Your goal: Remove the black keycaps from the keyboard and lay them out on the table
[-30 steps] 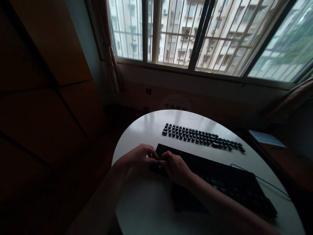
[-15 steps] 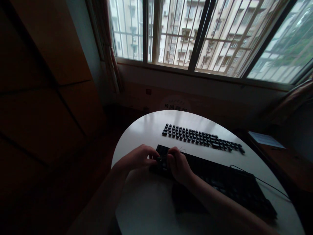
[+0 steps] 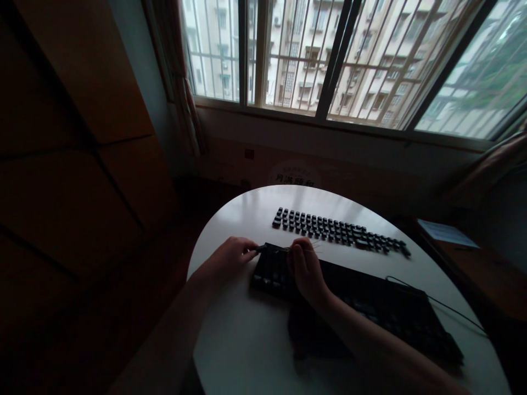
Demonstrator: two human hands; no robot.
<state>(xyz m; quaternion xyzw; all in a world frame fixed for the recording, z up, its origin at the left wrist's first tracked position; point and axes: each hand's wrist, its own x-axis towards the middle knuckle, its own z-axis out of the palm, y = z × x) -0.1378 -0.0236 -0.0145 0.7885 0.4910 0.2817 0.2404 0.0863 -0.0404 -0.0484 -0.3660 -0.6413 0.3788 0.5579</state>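
A black keyboard [image 3: 370,307] lies slantwise on the round white table [image 3: 247,340]. My left hand [image 3: 228,257] hovers at the keyboard's far left corner, its fingertips pinched on a small dark keycap [image 3: 262,248]. My right hand [image 3: 305,269] is closed over the keyboard's left end and holds a thin wire keycap puller [image 3: 310,247], whose wires stick out past the fingers. The two hands meet at the keycap. Loose black keycaps [image 3: 337,229] lie in neat rows on the table behind the keyboard.
The keyboard's cable [image 3: 436,300] runs off to the right. A dark side table with a sheet of paper [image 3: 447,233] stands at the right. A barred window [image 3: 329,60] fills the back wall, and dark cabinet panels [image 3: 82,164] stand on the left.
Both hands have lifted from the keyboard's near left corner and moved toward its far edge. The puller's wires now show beyond my right hand, and my left fingers pinch the keycap.
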